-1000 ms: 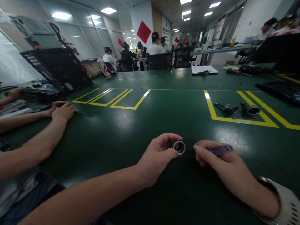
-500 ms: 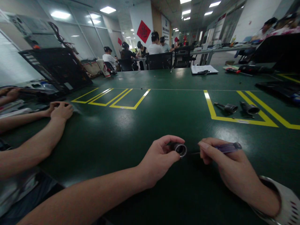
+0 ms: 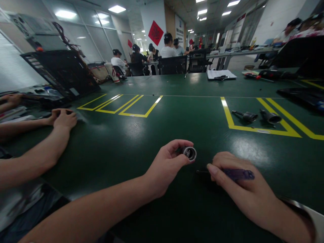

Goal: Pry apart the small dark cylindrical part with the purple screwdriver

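Observation:
My left hand [image 3: 164,165] is closed on a short hollow metal cylinder [image 3: 191,154], pinched between thumb and fingers. Its round open end faces me, and some inner parts show inside the rim. To the right, my right hand [image 3: 243,192] is wrapped around a screwdriver [image 3: 239,174] with a translucent purple handle. The thin dark shaft points left, its tip below and just right of the cylinder, apart from it. Beyond my right hand, two dark metal tool parts, one with a shank [image 3: 245,116] and one with a wide open end [image 3: 270,116], lie inside a yellow tape outline.
Yellow tape outlines [image 3: 133,116] mark the green table [image 3: 113,135]. A co-worker's hands [image 3: 63,118] are at the left edge. Papers [image 3: 221,74] lie at the back, a red-handled screwdriver [image 3: 253,76] to their right. A black computer case [image 3: 60,77] stands back left.
My left hand has moved slightly left and away from me with the cylinder. My right hand has shifted a little left and lower; the screwdriver's handle has tilted, its far end now lower.

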The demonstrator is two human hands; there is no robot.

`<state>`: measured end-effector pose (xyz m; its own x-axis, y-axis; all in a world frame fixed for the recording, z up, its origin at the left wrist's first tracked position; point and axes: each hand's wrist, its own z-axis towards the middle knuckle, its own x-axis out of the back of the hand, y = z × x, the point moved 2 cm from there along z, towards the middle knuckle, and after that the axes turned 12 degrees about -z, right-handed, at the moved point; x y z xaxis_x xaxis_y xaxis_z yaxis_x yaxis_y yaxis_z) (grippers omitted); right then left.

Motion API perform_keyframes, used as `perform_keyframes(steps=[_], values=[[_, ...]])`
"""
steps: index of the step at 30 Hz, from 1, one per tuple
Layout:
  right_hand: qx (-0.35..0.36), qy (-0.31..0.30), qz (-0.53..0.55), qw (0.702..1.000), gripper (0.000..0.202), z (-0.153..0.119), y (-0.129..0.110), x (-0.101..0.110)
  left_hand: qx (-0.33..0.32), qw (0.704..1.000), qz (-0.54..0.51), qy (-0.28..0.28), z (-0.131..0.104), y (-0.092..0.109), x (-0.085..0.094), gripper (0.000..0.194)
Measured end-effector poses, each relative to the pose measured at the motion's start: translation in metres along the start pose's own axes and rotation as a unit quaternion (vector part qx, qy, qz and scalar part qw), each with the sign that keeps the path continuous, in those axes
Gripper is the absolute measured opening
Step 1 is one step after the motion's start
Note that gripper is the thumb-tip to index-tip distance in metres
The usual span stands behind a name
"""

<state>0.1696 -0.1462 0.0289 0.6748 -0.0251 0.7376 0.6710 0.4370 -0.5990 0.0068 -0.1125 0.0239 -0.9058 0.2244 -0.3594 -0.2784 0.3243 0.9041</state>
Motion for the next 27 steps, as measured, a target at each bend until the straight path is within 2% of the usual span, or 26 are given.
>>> perform_keyframes(steps=[5,11,20,27], values=[[0.132,0.035,-0.051,0.989,0.021,-0.006,-0.004,-0.001,-0.013,0.999,-0.012,0.035,0.002,0.003,-0.001,0.028],[0.219,0.130,-0.089,0.963,0.016,-0.015,-0.011,0.007,-0.012,1.000,0.008,0.024,0.003,0.002,0.002,0.025],[0.243,0.117,-0.120,0.955,0.013,-0.013,-0.015,0.003,-0.025,0.999,0.043,0.004,-0.003,0.000,-0.005,0.022],[0.223,0.124,-0.114,0.960,0.014,-0.013,-0.018,0.000,-0.039,0.996,0.083,-0.011,-0.003,-0.001,-0.004,0.016]])
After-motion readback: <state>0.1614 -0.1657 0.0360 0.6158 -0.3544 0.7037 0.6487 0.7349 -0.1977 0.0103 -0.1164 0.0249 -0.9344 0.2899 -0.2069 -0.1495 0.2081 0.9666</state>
